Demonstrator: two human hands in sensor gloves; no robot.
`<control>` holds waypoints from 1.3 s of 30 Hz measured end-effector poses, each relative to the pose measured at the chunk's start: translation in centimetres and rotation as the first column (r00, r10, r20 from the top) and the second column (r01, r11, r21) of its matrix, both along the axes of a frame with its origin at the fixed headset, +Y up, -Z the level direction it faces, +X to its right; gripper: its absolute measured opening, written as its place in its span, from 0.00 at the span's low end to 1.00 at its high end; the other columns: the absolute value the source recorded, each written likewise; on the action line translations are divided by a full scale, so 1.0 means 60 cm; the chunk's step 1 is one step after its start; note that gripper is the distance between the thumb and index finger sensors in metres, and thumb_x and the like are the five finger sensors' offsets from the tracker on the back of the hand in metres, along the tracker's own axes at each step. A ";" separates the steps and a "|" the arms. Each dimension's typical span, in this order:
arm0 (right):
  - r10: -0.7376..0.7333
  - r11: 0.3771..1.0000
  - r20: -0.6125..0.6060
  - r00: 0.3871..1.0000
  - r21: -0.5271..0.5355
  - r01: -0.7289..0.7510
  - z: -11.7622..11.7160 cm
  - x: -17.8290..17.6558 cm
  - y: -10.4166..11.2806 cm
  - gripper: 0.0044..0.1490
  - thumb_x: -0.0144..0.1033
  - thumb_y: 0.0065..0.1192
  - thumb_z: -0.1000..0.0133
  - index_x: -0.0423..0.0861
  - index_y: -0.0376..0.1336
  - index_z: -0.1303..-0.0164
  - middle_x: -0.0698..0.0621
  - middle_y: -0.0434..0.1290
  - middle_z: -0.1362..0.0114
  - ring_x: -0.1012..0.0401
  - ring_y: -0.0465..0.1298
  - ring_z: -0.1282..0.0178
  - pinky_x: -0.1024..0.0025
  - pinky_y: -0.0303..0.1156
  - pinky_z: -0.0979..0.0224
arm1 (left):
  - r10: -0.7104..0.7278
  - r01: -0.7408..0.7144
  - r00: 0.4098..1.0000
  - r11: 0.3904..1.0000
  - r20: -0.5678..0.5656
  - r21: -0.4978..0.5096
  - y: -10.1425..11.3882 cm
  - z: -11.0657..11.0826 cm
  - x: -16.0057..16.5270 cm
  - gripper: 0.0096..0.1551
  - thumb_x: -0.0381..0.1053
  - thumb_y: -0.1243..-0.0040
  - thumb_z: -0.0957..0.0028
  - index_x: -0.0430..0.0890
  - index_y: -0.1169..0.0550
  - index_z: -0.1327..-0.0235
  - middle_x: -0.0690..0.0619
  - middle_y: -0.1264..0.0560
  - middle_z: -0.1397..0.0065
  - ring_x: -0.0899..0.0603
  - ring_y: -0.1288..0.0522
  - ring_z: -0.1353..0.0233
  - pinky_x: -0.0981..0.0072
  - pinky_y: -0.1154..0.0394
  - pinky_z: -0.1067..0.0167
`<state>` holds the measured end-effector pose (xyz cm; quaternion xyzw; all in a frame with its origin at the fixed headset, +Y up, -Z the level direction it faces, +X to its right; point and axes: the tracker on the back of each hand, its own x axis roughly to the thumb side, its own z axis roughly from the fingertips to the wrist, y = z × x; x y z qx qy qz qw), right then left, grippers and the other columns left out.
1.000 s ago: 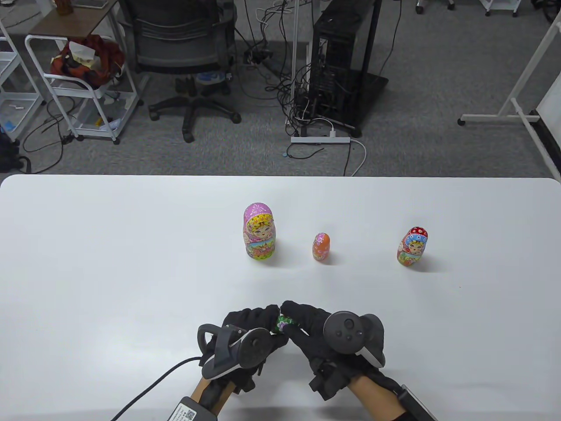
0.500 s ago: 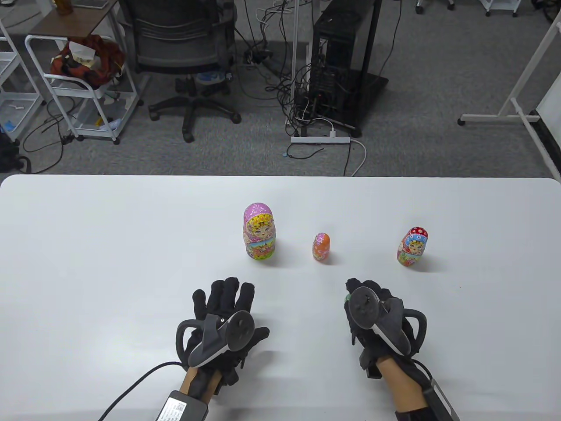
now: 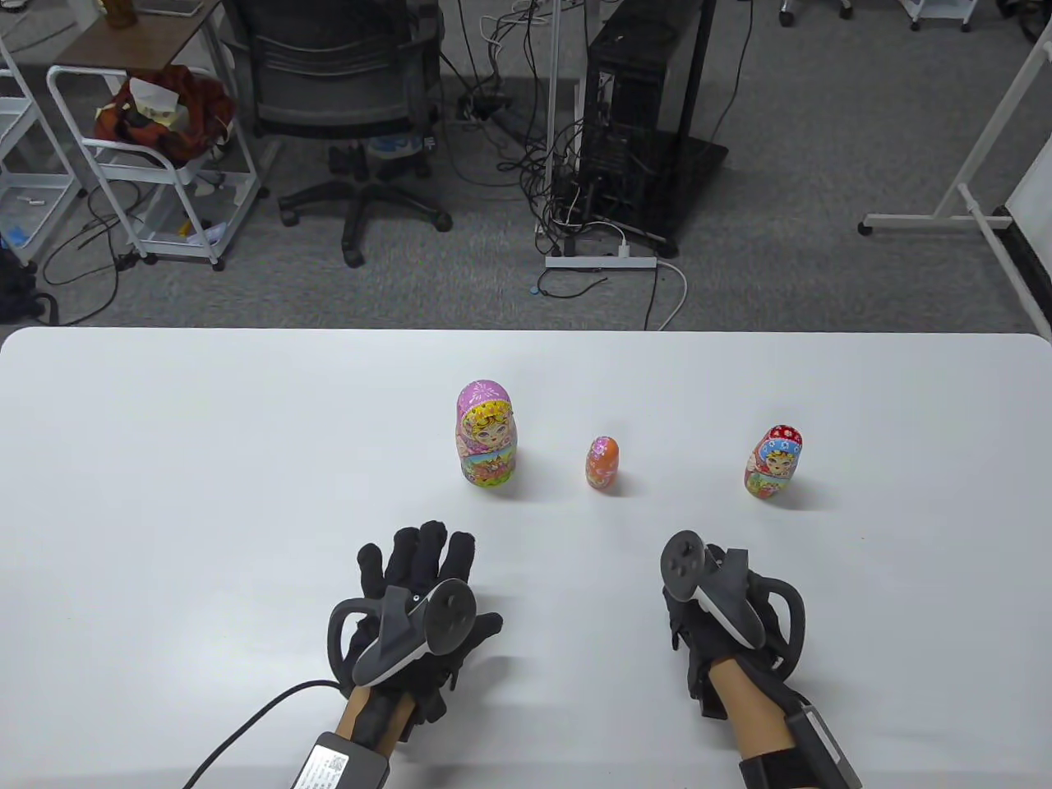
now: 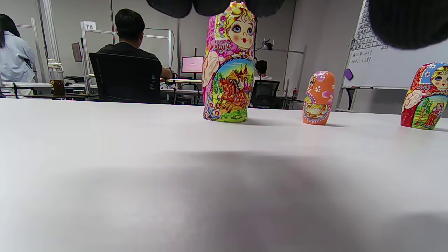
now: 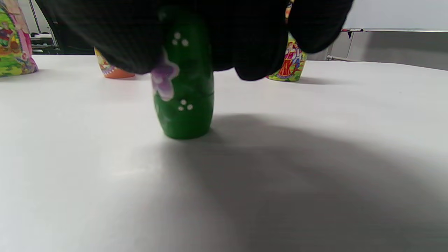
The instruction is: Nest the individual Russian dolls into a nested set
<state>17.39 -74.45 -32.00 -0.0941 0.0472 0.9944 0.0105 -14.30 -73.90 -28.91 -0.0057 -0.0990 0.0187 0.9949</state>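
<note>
— Fingers first: what are they doing?

— Fingers of my right hand [image 3: 719,604] are curled down around the small green wooden doll with a purple flower [image 5: 183,87], holding it upright with its base on the white table [image 3: 205,460]. The table view hides both under the tracker, so I go by the right wrist view. My left hand [image 3: 415,604] lies with its fingers [image 3: 419,551] spread flat and holds nothing.

— And a second ago?

— Both hands were bunched together at the near middle around that green doll. Since then they have parted: the left went left with nothing in it, the right carried the doll off to the right and has brought it down onto the table.

— What does that mean for the nesting?

— I judge the green one closed and being parked. The tall pink painted doll [image 3: 486,436], the little orange egg-shaped doll [image 3: 602,462] and the red-and-blue painted doll [image 3: 774,463] stand closed in a row further out, well apart from each other. So most of the nesting is ahead; whether anything already sits inside the green doll I cannot tell.
</note>
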 end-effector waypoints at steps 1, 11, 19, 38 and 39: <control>-0.008 1.000 -0.002 1.000 0.001 0.008 0.001 0.000 -0.002 0.34 0.49 0.68 0.46 0.60 0.58 0.30 0.50 0.67 0.24 0.51 0.73 0.31 0.48 0.67 0.27 | 0.004 -0.004 1.000 1.000 -0.001 0.002 0.000 0.000 0.000 0.61 0.80 0.49 0.59 0.55 0.54 0.19 0.44 0.58 0.13 0.34 0.55 0.15 0.22 0.60 0.29; -0.088 0.923 -0.129 0.988 0.361 0.129 0.014 -0.064 0.091 0.40 0.60 0.59 0.47 0.65 0.50 0.25 0.51 0.54 0.15 0.48 0.59 0.17 0.42 0.57 0.19 | 0.031 -0.031 1.000 0.999 0.000 0.008 0.008 -0.002 -0.003 0.61 0.80 0.49 0.59 0.56 0.56 0.19 0.44 0.58 0.13 0.33 0.55 0.15 0.22 0.61 0.29; 0.050 0.998 0.081 0.995 0.025 -0.052 -0.128 -0.152 0.086 0.43 0.64 0.50 0.42 0.77 0.33 0.25 0.52 0.33 0.11 0.50 0.40 0.10 0.43 0.43 0.12 | 0.040 -0.040 0.999 0.999 0.008 -0.008 0.011 -0.003 -0.001 0.60 0.80 0.49 0.59 0.56 0.54 0.19 0.44 0.57 0.13 0.33 0.53 0.15 0.22 0.61 0.29; -0.036 0.999 0.174 0.984 0.010 0.035 -0.220 -0.153 0.030 0.37 0.54 0.56 0.43 0.70 0.44 0.27 0.56 0.59 0.18 0.57 0.66 0.23 0.58 0.64 0.21 | 0.045 -0.045 0.999 0.998 0.009 -0.052 0.008 -0.004 0.001 0.58 0.79 0.50 0.58 0.55 0.54 0.19 0.43 0.55 0.13 0.34 0.51 0.15 0.22 0.59 0.29; -0.057 0.998 0.130 0.990 0.021 0.055 -0.211 -0.153 0.041 0.37 0.54 0.57 0.43 0.70 0.45 0.27 0.56 0.60 0.18 0.57 0.67 0.23 0.58 0.65 0.22 | 0.052 -0.051 0.999 0.998 0.006 -0.045 0.009 -0.004 0.000 0.58 0.79 0.50 0.58 0.55 0.53 0.19 0.43 0.54 0.13 0.34 0.50 0.16 0.22 0.59 0.29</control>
